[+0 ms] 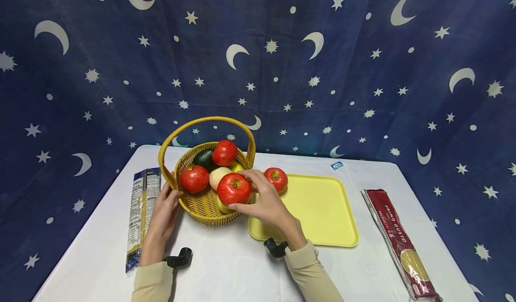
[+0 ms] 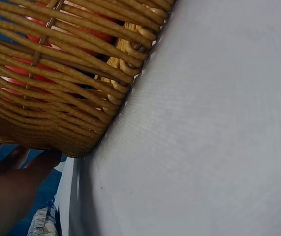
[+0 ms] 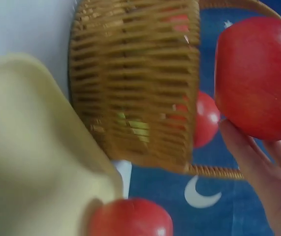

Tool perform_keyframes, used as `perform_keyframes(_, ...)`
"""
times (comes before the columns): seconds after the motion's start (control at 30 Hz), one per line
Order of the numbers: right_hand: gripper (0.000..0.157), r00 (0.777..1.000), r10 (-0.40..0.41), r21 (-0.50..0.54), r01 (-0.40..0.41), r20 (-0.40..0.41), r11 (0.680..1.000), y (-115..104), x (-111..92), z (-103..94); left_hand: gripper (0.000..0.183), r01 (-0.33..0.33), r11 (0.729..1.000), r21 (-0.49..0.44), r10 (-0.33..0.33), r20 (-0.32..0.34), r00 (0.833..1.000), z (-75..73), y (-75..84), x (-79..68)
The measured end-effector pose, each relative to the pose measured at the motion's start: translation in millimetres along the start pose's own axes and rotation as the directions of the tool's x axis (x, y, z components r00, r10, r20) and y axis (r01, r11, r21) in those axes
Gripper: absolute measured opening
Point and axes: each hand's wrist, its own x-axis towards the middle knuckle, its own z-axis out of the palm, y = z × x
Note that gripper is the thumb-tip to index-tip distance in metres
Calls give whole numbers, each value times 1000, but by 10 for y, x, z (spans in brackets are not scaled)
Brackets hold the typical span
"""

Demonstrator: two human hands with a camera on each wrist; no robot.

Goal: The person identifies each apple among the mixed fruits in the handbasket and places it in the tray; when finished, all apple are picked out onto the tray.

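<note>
My right hand [image 1: 268, 201] holds a red apple [image 1: 234, 189] between thumb and fingers, over the right side of a wicker basket [image 1: 205, 220]. In the right wrist view that apple [image 3: 256, 78] shows higher than the basket's rim. At the basket's left side, my left hand [image 1: 163, 212] holds the rim by the foot of the arched handle [image 1: 207, 119]. Inside the basket lie a red apple [image 1: 194, 179], another red apple [image 1: 225, 153], a dark green avocado [image 1: 204, 159] and a pale round fruit [image 1: 219, 176]. Something yellow partly shows beneath the held apple.
A yellow tray [image 1: 318, 212] lies right of the basket, with a red apple [image 1: 276, 179] at its upper left corner. A red spaghetti packet [image 1: 399, 243] is at the far right, a blue-ended pasta packet [image 1: 141, 212] at the left. A small blue packet [image 1: 337, 165] sits near the back edge.
</note>
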Motion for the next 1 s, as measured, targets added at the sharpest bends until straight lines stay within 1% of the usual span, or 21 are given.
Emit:
perform_keyframes(0.2,73,997,50,39,-48,-63,998,35,-123,-181,68,-2,1000,-3,2,14,1000,29,-7,-5)
perform_keyframes(0.27,72,995,54,48,-50,-83,998,55,-150,-232,67,-2,1000,4,2,20,1000,35,-11,-7)
perform_keyframes(0.4,71,992,46,44,-41,-120,998,97,-182,-343,67,-12,1000,11,12,22,1000,36,-19,-7)
perform_keyframes(0.5,71,986,62,29,-59,-152,998,125,-213,-447,66,-10,1000,17,9,21,1000,30,-29,-9)
perform_keyframes(0.6,72,978,94,28,-90,-188,996,147,-253,-562,67,-9,1000,21,9,21,1000,19,-34,-17)
perform_keyframes(0.7,72,968,106,18,-105,-226,994,189,-282,-670,66,-18,999,26,17,28,999,5,-32,-24)
perform_keyframes(0.87,73,950,109,1,-113,-292,994,289,-300,-819,67,-14,999,38,13,25,1000,-20,-10,-23)
perform_keyframes(1.0,75,936,119,-14,-131,-330,991,382,-318,-921,67,-17,999,27,16,25,1000,-33,-1,-13)
